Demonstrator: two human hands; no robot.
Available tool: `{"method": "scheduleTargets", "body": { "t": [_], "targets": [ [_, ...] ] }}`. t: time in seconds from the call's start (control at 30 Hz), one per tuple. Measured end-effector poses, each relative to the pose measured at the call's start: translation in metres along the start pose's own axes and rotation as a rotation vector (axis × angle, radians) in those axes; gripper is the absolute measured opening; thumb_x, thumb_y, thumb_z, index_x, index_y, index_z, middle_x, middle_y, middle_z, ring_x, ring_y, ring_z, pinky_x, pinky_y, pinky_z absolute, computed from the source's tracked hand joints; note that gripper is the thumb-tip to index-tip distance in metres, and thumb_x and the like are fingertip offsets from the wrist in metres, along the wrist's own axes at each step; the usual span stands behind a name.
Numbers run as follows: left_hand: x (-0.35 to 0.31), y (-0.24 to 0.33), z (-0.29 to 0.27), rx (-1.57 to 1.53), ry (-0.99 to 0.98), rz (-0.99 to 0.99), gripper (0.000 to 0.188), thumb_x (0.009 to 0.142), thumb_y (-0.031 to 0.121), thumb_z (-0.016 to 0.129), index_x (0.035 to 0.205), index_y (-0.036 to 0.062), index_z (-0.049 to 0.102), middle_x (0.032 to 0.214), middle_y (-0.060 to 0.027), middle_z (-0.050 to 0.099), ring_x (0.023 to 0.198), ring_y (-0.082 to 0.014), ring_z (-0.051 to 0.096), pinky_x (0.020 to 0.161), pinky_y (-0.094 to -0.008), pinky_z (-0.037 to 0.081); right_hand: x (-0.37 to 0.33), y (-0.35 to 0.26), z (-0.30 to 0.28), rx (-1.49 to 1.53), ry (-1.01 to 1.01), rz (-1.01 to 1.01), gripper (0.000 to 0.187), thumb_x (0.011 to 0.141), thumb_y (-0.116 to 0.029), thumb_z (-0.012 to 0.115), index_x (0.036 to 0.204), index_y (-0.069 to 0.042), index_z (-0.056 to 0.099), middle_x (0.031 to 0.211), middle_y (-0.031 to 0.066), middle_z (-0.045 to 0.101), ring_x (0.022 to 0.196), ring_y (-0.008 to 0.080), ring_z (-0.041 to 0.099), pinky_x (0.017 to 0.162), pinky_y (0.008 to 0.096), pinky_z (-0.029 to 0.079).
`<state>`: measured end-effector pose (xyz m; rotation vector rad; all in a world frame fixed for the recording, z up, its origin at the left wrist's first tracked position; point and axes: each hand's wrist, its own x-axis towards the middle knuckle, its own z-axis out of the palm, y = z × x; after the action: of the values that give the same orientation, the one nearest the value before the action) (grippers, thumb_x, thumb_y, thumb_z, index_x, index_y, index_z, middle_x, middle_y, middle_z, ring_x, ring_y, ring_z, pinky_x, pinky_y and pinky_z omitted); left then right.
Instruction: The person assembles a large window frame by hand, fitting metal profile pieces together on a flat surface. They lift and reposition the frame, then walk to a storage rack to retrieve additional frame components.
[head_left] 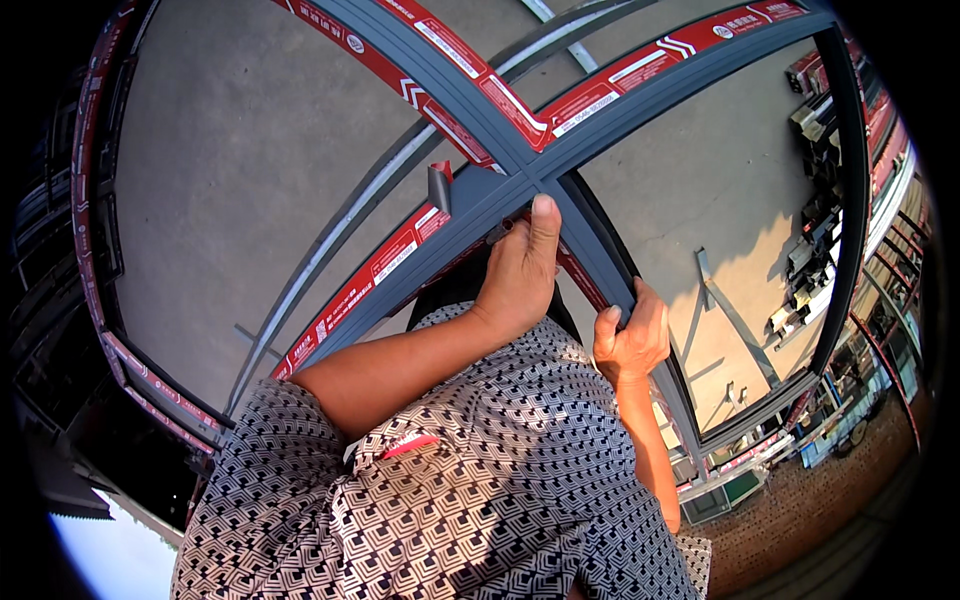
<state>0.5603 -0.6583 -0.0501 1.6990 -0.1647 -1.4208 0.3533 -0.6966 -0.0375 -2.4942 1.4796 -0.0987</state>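
A large dark grey window frame point(470, 218) with crossing bars fills the space before me, strips of red protective film along its edges. My left hand point(518, 275) is closed at the crossing, its thumb pressed on the bar and its other fingers curled out of sight. Beside its knuckles shows a small dark curl of film point(500, 232); whether the fingers pinch it is hidden. My right hand point(635, 335) wraps round the bar running toward me on the right. A peeled, rolled-up piece of red and grey film point(440, 187) stands up from the left bar.
Beneath the frame, pale metal rails point(350, 215) cross over the grey concrete floor point(230, 130). Stacks of dark profiles point(822, 215) lie on the right. A loose metal strip point(740, 330) lies on the sunlit floor, and brick paving point(800, 510) shows at lower right.
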Motion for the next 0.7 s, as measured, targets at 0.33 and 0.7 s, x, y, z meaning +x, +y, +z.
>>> {"method": "scheduleTargets", "body": {
  "t": [0.33,0.7],
  "targets": [
    [0.0,-0.001,-0.001,0.04,0.017,0.058,0.084,0.109,0.072,0.032,0.09,-0.0034,0.065,0.08,-0.0075,0.062,0.075,-0.0154,0.063,0.071,-0.0324,0.057,-0.002,0.001,-0.001,0.005,-0.006,-0.013,0.058,0.098,-0.049,0.057,0.121,0.004,0.069,0.108,0.0163,0.07,0.096,0.0365,0.068,0.08,0.0457,0.058],
    [0.012,-0.017,0.006,0.043,0.097,0.105,0.089,0.105,0.08,0.03,0.082,0.0006,0.064,0.075,-0.0072,0.062,0.069,-0.0153,0.062,0.064,-0.0328,0.056,-0.004,0.002,-0.002,0.024,-0.003,-0.009,0.055,0.1,-0.048,0.057,0.122,0.002,0.069,0.112,0.0165,0.07,0.102,0.0362,0.068,0.086,0.0472,0.057]
  ]
}}
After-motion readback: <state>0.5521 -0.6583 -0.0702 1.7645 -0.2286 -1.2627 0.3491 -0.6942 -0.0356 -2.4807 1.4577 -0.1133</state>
